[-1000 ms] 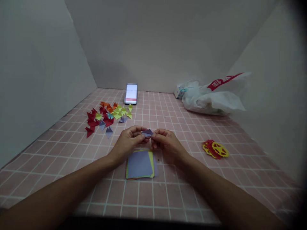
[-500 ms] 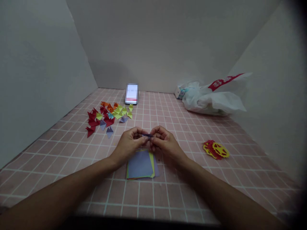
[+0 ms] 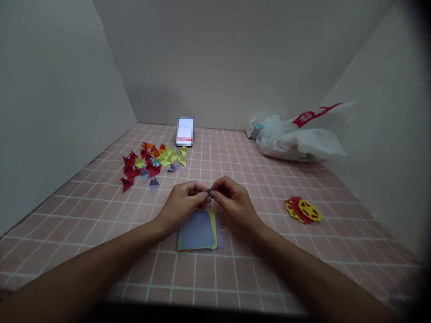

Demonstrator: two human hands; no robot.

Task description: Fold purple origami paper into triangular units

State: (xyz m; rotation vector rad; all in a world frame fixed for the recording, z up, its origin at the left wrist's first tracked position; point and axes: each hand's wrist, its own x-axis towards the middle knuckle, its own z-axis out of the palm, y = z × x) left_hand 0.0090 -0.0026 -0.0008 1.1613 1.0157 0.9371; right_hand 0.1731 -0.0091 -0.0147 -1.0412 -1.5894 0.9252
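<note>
A small piece of folded purple paper [image 3: 209,193] is pinched between both my hands, mostly hidden by the fingers. My left hand [image 3: 186,197] grips its left side with thumb and fingers closed. On the right side, my right hand [image 3: 234,199] pinches it the same way, fingers curled. Just below the hands lies a stack of square paper sheets [image 3: 197,231], with a purple sheet on top and yellow and other colours showing at the edges. The hands are above the stack's far edge.
Several small folded paper figures [image 3: 153,166] in red, orange, yellow, blue and purple lie at the left. A lit phone [image 3: 185,131] stands near the back wall. At the back right is a white plastic bag [image 3: 296,141] beside a small box [image 3: 249,129]. Red and yellow cutouts [image 3: 303,210] lie at right.
The folded purple paper has turned, and less of it shows between the fingertips. My right hand's lower fingers have curled in. Everything on the table has stayed in place.
</note>
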